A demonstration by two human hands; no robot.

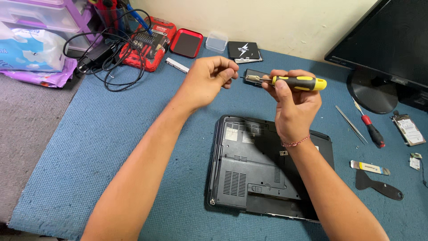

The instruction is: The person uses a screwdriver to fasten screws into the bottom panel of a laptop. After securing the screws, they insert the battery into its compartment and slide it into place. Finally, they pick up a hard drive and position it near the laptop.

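Head view is showing a yellow-and-black screwdriver (292, 83) lying level above the far edge of the upturned black laptop (249, 169), its long axis running side to side and its metal tip pointing toward the left hand (206, 80). That tip is sitting just beside the left fingertips (232, 73), which are pinching together as if nipping something too small to make out. The right hand (292, 107) is gripping the handle from below, wrist rising over the laptop's far right corner. Right of the laptop, a red-handled screwdriver (372, 131) and tweezers (351, 124) are resting on the blue mat (111, 147).
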